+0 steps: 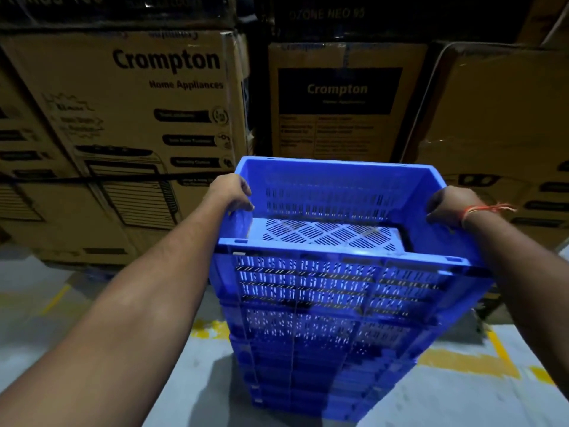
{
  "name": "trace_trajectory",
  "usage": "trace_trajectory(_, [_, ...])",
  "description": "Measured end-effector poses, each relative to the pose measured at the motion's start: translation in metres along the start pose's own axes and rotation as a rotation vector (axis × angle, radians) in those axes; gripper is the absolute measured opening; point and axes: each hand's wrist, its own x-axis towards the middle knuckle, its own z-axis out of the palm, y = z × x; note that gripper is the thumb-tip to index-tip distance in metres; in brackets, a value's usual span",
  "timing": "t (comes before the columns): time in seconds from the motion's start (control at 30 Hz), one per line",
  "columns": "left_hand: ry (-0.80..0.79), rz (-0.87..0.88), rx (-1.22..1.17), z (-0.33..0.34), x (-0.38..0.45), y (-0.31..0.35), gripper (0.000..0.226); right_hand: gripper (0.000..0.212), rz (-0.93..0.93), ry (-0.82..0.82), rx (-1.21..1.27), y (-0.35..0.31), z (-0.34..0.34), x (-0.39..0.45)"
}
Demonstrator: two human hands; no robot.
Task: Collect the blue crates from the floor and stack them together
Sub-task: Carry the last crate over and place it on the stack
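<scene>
The top blue crate (338,211) is open and upright, made of bright blue plastic with rows of narrow slots in its walls and a perforated floor with a diamond pattern. It sits on a stack of blue crates (323,349) of the same kind, which stands on the grey floor. The top crate looks slightly turned against the ones below, so its edges do not line up exactly. The lower crates are nested closely together.

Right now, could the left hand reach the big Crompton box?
Probably yes, once it lets go. The left hand is shut on the top blue crate's rim, and the big Crompton box stands just behind it with nothing between them.
</scene>
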Motion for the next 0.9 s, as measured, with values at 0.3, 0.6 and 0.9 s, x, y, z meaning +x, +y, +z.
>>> trace_trajectory(0.3, [-0.007,-0.017,0.016,0.003,-0.001,-0.004,0.036,0.015,0.026,0.002,0.023,-0.002,-0.003,-0.016])
trace_trajectory(0.6, [-0.055,-0.020,0.001,0.000,0.003,-0.005,0.039,0.014,0.054,-0.004,0.061,-0.003,-0.001,-0.024])
trace_trajectory(0.9, [-0.038,-0.012,-0.026,0.008,-0.002,-0.005,0.038,0.013,0.041,-0.014,0.027,0.000,-0.006,-0.016])
